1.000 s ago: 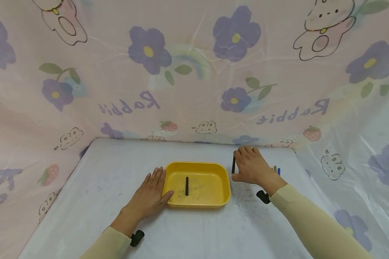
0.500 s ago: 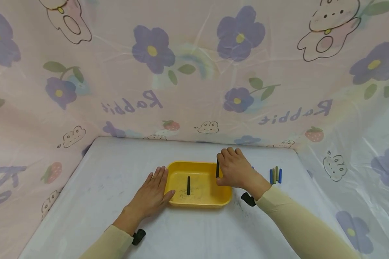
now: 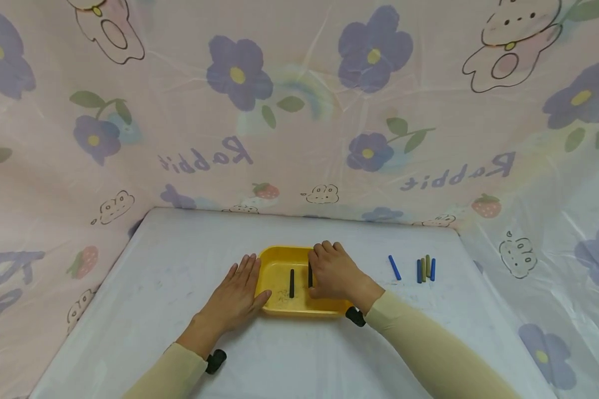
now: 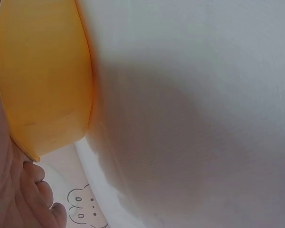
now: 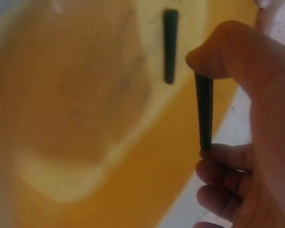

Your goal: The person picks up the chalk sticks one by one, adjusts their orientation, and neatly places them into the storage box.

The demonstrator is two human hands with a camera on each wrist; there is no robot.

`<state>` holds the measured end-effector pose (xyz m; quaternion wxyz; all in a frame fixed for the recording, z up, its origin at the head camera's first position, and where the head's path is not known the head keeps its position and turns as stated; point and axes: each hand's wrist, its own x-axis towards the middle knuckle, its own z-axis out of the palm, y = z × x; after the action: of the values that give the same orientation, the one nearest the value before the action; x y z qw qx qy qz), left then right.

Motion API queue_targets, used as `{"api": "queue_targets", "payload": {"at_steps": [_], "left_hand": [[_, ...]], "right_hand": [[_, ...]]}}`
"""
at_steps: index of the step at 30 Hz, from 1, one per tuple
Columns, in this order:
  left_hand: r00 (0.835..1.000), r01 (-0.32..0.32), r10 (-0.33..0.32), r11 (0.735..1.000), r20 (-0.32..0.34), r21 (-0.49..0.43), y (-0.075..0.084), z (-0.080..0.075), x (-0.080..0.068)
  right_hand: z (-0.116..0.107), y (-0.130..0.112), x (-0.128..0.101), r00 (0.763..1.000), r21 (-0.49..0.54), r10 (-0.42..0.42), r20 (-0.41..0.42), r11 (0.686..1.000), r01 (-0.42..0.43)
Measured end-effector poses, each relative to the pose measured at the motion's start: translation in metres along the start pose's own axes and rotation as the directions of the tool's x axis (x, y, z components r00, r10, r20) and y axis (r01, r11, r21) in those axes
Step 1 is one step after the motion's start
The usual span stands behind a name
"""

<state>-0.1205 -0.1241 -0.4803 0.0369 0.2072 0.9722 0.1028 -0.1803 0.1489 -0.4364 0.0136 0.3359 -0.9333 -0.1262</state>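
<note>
Right hand [image 3: 335, 274] pinches black stick [image 5: 204, 111] over yellow tray [image 3: 274, 259]; left hand [image 3: 235, 293] flat, fingers straight, on tray's left rim. Two black sticks, four on surface [image 3: 179, 266] right.

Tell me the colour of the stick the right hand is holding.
Black. The stick, pinched by the right hand over the yellow tray, shows best in the right wrist view.

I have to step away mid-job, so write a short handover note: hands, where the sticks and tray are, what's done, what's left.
Left hand: flat on the table, fingers against the yellow tray, steadying it.
Right hand: over the tray, pinching a black stick by its ends, not yet released.
Done: one black stick lies in the tray.
Left: let go of the held stick; a lone blue stick and a cluster of blue and olive sticks sit on the white table right of the tray.
</note>
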Motion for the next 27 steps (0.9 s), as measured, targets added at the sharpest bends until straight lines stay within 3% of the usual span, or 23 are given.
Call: {"api": "queue_targets", "payload": {"at_steps": [10, 27], "left_hand": [[1.0, 0.006, -0.006, 1.0, 0.0, -0.005, -0.001, 0.0, 0.001], [1.0, -0.001, 0.001, 1.0, 0.002, -0.028, 0.001, 0.0, 0.0]], "right_hand": [[0.015, -0.016, 0.007, 0.995, -0.038, -0.032, 0.093, 0.999, 0.035], [0.024, -0.027, 0.017, 0.995, -0.054, -0.023, 0.1, 0.998, 0.028]]}}
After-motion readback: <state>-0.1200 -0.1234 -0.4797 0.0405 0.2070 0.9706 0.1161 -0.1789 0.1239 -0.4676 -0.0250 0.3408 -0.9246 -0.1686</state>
